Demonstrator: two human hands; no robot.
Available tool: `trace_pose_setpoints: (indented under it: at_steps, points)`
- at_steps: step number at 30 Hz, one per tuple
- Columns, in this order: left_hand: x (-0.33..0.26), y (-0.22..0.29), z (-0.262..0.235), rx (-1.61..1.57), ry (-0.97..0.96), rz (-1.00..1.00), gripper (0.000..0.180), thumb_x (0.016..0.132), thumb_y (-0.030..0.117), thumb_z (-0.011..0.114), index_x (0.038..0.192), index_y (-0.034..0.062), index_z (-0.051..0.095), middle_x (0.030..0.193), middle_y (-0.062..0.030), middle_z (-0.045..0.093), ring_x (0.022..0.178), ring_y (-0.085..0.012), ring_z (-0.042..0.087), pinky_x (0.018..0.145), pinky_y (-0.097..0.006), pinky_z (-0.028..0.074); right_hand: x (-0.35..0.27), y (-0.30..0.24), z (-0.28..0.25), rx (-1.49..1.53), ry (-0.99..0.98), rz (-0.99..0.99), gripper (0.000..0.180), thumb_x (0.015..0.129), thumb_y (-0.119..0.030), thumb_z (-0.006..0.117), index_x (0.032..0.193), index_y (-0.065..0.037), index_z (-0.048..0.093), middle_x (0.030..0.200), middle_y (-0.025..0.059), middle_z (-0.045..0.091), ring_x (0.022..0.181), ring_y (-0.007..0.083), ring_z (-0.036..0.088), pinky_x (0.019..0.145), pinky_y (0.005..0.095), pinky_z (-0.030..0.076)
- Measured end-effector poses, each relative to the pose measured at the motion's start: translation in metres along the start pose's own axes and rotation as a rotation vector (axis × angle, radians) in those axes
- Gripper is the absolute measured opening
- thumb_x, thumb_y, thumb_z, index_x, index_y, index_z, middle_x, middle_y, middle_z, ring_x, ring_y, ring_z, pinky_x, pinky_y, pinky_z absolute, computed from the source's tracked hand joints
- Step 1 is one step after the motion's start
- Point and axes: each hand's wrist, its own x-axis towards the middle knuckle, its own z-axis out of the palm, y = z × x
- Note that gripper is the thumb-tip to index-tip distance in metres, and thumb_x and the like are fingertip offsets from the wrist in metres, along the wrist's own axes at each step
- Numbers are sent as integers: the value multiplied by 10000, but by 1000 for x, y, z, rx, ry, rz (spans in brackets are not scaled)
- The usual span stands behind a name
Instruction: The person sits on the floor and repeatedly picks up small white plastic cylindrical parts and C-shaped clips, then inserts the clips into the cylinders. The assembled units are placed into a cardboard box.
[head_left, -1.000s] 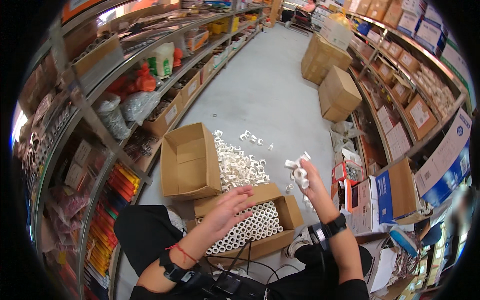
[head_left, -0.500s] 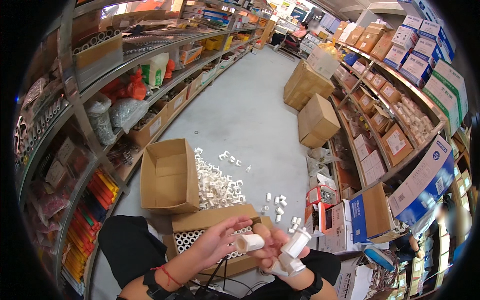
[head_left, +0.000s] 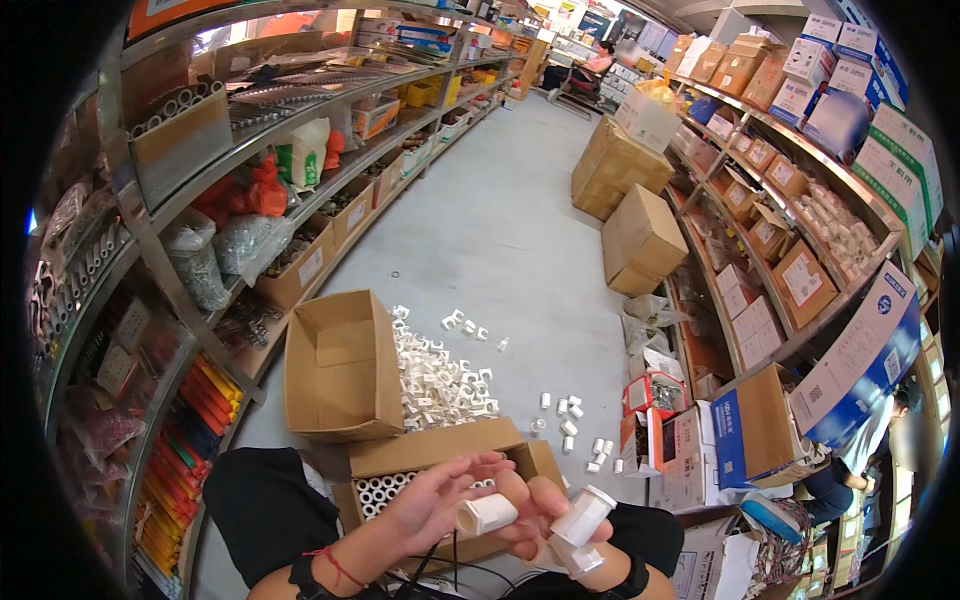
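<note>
My right hand is curled around white plastic pipe fittings, two of which show at its outer side. Between my hands sits another white pipe fitting, its hollow end turned left, by the right fingertips. My left hand is beside that fitting with its fingers stretched toward the right hand; whether it bears any weight is unclear. Under both hands stands an open cardboard box holding rows of upright white tubular fittings, partly hidden by my hands.
A second open carton stands at the left, beside a pile of white pipe clips. Loose fittings lie on the floor to the right. Shelves line both sides. Large cartons stand farther up the aisle. Another person is at far right.
The fitting between my hands has shifted slightly left and down, and my left hand has dropped a little with it. The right hand keeps its fittings. The view has tilted slightly.
</note>
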Motion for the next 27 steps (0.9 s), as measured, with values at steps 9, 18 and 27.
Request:
trace_pose_setpoints:
  at_steps: [9, 18, 27]
  points:
    - [-5, -6, -5, -169, -222, -190, 547, 833, 492, 276, 1177, 83, 391, 1216, -106, 391, 1064, -220, 439, 885, -429, 357, 13, -3, -19, -425, -31, -124, 394, 559, -329, 767, 725, -111, 485, 813, 0, 360, 832, 154, 391, 705, 250, 353]
    - [-1, -13, 0, -276, -2, -65, 518, 835, 495, 236, 1164, 121, 381, 1129, -92, 448, 1032, -254, 466, 860, -498, 390, 29, -7, -32, -950, 294, -87, 331, 593, -76, 712, 848, -62, 502, 958, 31, 416, 929, 123, 425, 810, 251, 337]
    - [5, -15, -21, -197, 62, 0, 452, 858, 441, 222, 1109, 116, 410, 1037, -63, 498, 931, -185, 531, 742, -360, 484, 37, -2, -33, -1337, 236, -104, 318, 583, -53, 711, 854, -64, 546, 1147, 76, 372, 998, 147, 451, 777, 265, 416]
